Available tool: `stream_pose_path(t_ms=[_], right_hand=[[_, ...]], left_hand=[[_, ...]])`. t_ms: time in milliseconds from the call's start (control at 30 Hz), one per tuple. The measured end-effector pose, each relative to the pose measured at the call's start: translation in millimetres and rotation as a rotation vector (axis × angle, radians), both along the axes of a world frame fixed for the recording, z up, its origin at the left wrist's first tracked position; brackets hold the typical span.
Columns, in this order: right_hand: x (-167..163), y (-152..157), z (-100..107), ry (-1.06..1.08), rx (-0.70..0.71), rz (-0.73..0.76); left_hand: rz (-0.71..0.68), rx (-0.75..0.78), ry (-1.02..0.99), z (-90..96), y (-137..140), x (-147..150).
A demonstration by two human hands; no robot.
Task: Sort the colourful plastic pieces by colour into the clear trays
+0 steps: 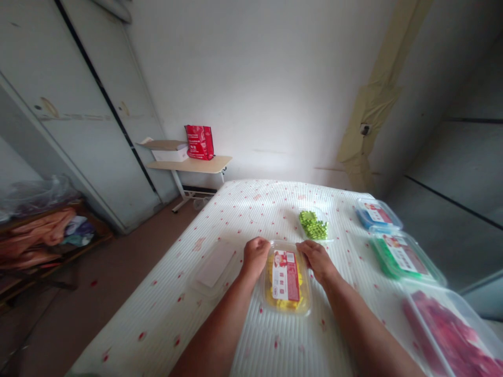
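Observation:
A clear plastic container with yellow pieces inside and a red-and-white label on its lid lies before me on the patterned bed cover. My left hand grips its far left corner, fingers curled at the rim. At the far right corner, my right hand pinches the edge in the same way. Just beyond is a clear tray holding green lattice-like pieces. To the left lies a clear lid with a pale label, face down or turned away; I cannot tell which.
Along the right side stand a container with blue contents, one with green contents and a large box of pink-red pieces. A small wheeled table by the wall carries a red bag and a white carton.

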State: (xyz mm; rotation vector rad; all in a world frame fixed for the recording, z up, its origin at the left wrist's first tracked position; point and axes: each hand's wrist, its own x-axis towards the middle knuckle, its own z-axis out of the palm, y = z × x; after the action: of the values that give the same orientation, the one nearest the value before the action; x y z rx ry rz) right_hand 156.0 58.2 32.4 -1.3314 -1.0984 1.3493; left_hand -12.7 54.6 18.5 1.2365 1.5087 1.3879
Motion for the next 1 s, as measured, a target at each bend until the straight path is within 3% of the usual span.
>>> stream_pose_path(t_ms=[200,500,833,933,1000], right_hand=[[0,-3,0,-0.05,0.015,0.023],[6,-33,18,-0.445,-0.045,0.093],[9,-67,14,-0.333,-0.077,0.091],[20,-69,27,-0.284,-0.049,0.074],[36,-67,46,-0.275,-0.002,0.062]], left_hand=[[-0.004,-0.006,-0.008,-2.4,-1,-2],[-0.096,0.006,-0.167,-9.9,-13,-4],[-0.088,0.016,-0.238,-6.6,-18,-3],[-0.065,-0.069,-0.276,-3.0,-18,-3],[-0.058,-0.098,-0.305,-1.4,-18,-3]])
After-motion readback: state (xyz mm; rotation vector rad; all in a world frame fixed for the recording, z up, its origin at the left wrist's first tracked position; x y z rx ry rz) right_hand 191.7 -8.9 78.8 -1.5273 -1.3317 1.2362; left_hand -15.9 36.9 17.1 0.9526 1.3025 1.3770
